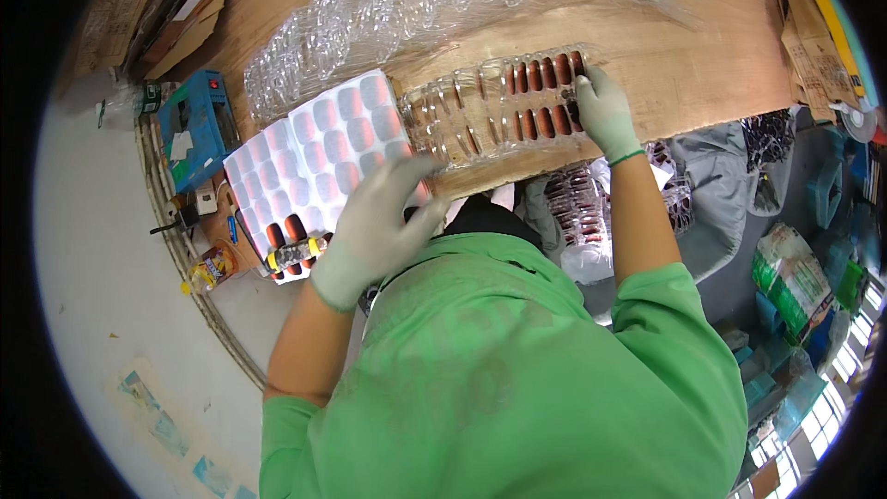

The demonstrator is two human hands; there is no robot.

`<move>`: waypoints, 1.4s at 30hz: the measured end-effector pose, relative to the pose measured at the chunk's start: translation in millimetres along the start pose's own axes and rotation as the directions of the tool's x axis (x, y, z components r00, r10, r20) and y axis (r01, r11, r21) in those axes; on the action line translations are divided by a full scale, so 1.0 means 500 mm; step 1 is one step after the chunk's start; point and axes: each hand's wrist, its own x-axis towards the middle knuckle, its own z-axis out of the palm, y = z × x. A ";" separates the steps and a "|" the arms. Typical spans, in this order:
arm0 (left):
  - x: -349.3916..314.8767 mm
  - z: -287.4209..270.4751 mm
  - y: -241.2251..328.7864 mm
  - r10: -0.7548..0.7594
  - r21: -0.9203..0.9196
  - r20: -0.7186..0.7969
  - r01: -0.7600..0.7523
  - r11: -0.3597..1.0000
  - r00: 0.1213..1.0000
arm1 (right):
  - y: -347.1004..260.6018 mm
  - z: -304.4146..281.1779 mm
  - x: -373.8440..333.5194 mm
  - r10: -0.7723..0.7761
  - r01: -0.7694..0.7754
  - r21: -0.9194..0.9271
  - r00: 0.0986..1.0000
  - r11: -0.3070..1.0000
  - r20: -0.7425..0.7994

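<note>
Head view, clear tray (446, 97) — reddish ovals (536, 75), right hand (606, 114) pinching tray, left hand (377, 226) unclear.

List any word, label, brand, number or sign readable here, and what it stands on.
None reads clearly enough to quote.
Upper-left cardboard: print too small.
Right-hand cardboard: print too small.
Yellow-and-red packet: lettering blurred.
Green-and-white sack: print blurred.
Green shirt: faded marks, unreadable.
</note>
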 end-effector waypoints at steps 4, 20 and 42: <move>0.155 0.107 -0.005 0.106 0.300 0.138 -0.143 0.943 0.985 | -0.002 0.002 0.007 0.039 -0.039 0.018 0.999 0.999 0.030; 0.227 0.274 -0.086 -0.407 0.487 0.002 0.355 0.798 0.913 | -0.104 0.076 -0.004 -0.018 0.019 -0.004 0.989 1.000 0.144; 0.262 0.260 -0.094 0.060 0.617 0.159 -0.146 0.773 0.985 | -0.088 0.121 0.004 0.085 -0.039 -0.158 0.951 0.987 0.296</move>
